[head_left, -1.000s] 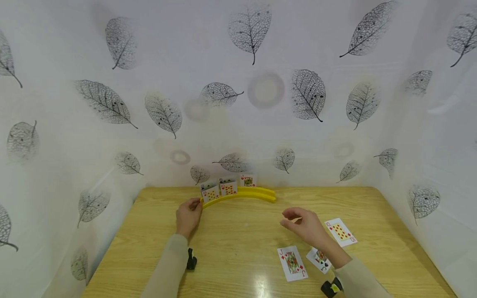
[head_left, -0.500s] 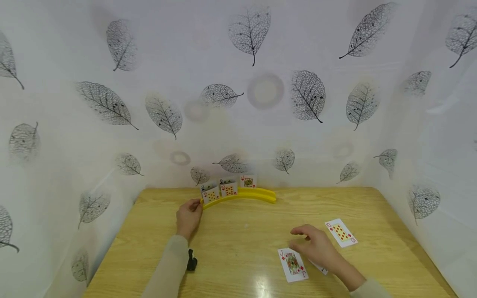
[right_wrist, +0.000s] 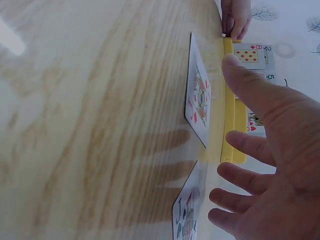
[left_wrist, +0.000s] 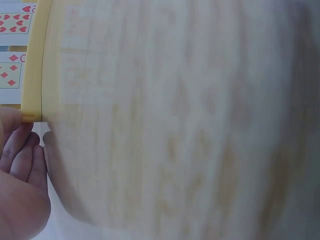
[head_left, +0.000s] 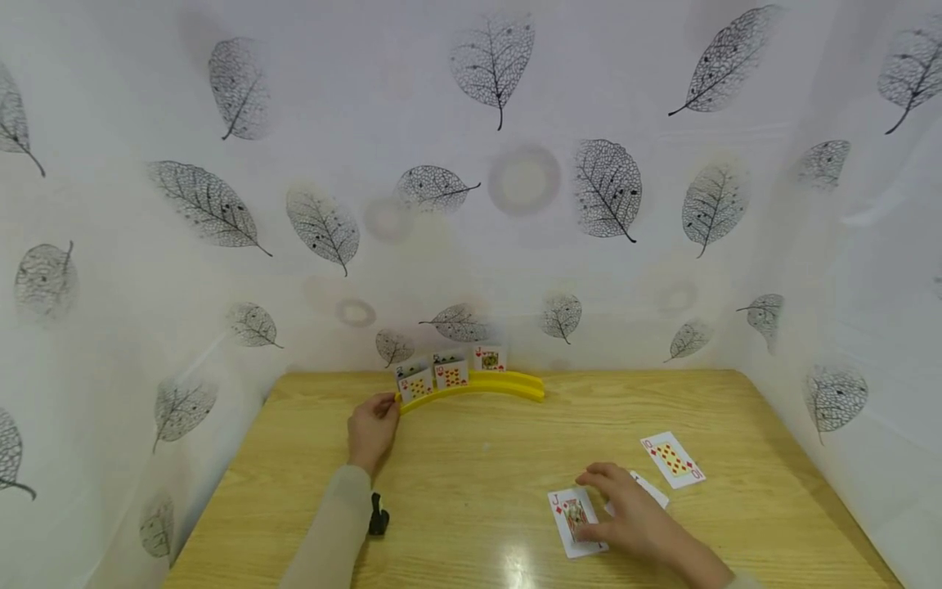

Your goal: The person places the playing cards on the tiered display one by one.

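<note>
Here, near the counter's front edge, the right hand [head_left: 636, 519] hovers spread, fingers straight, over the red jack-of-diamonds playing card [head_left: 576, 522] lying face up; contact not clear. A second face-up picture card [head_left: 648, 488] lies partly under that hand, a ten-of-diamonds card [head_left: 673, 459] beyond, toward the right edge. Likely step: picking the jack; next calls for lifting an edge off the flat wooden counter [head_left: 471, 458]. Farther back, left hand [head_left: 372, 425] pinches the end of the curved yellow plastic card rack [head_left: 491, 384], three cards standing in it.
</note>
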### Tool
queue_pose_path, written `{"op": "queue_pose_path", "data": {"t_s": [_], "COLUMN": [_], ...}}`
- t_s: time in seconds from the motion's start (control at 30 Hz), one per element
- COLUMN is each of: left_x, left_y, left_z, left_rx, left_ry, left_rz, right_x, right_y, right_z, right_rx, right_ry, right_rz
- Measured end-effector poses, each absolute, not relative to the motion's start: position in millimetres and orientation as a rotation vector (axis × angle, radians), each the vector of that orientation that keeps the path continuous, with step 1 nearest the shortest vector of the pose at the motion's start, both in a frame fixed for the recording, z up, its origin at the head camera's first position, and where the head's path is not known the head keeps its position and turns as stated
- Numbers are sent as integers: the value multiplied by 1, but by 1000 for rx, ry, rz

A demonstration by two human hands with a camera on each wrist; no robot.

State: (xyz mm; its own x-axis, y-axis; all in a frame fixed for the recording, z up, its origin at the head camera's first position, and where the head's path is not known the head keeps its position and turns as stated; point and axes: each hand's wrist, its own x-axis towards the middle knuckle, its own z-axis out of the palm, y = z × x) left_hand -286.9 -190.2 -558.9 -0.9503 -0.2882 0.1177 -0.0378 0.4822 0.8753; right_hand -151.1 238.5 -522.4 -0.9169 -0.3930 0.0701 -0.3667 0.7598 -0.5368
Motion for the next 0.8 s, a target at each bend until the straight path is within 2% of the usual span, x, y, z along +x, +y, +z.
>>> {"op": "queue_pose_path", "data": {"t_s": [0.8], "left_x": [-288], "left_y": [-190], "left_z": [-562], "left_rx": [279], "left_ry": [-2483], "left_rz": [-1453], "right_x": [-146], "right_y": [239], "right_z": [-532], "right_rx": [-699], "right_ry": [2974], "right_rz": [-692]}}
